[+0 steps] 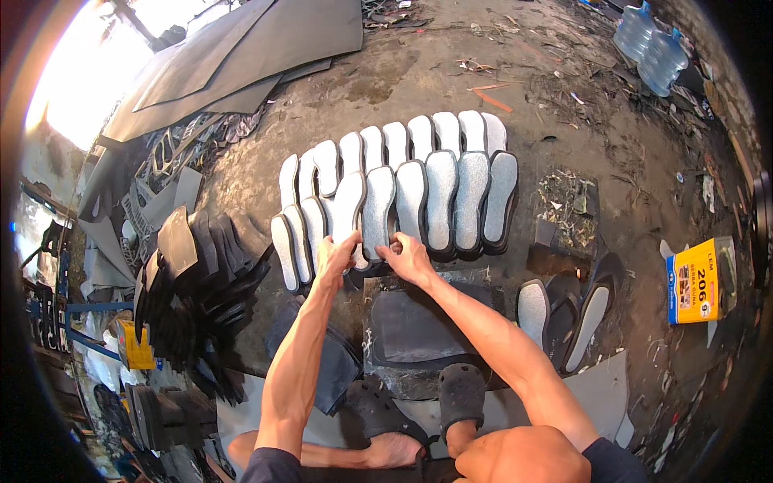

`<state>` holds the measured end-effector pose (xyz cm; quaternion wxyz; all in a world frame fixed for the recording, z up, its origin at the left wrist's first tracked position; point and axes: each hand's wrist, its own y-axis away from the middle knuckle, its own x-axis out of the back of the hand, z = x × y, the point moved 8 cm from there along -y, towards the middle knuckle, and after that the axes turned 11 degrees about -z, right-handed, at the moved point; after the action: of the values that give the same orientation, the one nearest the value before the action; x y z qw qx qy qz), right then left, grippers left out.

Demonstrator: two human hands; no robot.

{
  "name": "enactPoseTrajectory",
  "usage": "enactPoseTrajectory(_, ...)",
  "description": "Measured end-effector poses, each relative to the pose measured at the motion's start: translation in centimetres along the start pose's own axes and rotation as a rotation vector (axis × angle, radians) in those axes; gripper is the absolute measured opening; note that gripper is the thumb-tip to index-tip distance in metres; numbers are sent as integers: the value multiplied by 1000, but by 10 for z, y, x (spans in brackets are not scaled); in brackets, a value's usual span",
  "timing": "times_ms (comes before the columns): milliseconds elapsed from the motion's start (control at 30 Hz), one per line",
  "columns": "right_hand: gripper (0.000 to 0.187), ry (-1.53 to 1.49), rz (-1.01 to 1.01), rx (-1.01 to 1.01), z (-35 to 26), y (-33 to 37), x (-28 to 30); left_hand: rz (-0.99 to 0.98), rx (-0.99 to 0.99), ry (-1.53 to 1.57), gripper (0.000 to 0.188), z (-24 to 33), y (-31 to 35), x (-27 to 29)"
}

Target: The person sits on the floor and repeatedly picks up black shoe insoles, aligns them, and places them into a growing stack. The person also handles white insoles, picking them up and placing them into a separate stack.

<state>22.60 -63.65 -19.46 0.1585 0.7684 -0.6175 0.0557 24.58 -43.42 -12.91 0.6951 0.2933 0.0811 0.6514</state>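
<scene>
Two rows of sandal soles with pale speckled tops and black edges lie side by side on the floor. At the near row's middle, my left hand (336, 258) has its fingers closed on the heel end of one sole (349, 201). Just to the right, my right hand (407, 259) pinches the lower end of the neighbouring sole (378, 205). The fingertips partly hide both lower ends. Behind them stands the far row of soles (420, 137). Below my hands is a dark, worn work block (427, 322) on the floor.
Stacks of black sole pieces (185, 298) stand at left, with large dark sheets (266, 56) beyond. Finished-looking sandals (588, 314) and a yellow can (700, 282) are at right. Clear water jugs (662, 60) lie far right. My clogs (461, 394) rest near the block.
</scene>
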Motion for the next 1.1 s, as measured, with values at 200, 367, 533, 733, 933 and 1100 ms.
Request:
enactPoseTrajectory(200, 39, -768, -142, -86, -19, 9, -28, -35, -47, 396, 22, 12, 8, 7)
enactPoseTrajectory(367, 49, -349, -33, -148, 55, 22, 26, -139, -121, 610, 15, 99, -1, 6)
enactPoseTrajectory(533, 53, -599, -162, -130, -8, 28, 7, -98, -64, 515, 22, 54, 11, 24)
enactPoseTrajectory(733, 54, -462, -101, -12, -35, 53, 33, -180, -1, 707, 37, -26, 0, -11)
enactPoseTrajectory(933, 38, -690, -14, 63, -25, 163, 61, -264, -25, 788, 24, -38, -5, -32)
enactPoseTrajectory(1100, 40, -578, 576, -58, 30, 329, 144, -336, -21, 865, 25, -50, -6, -21)
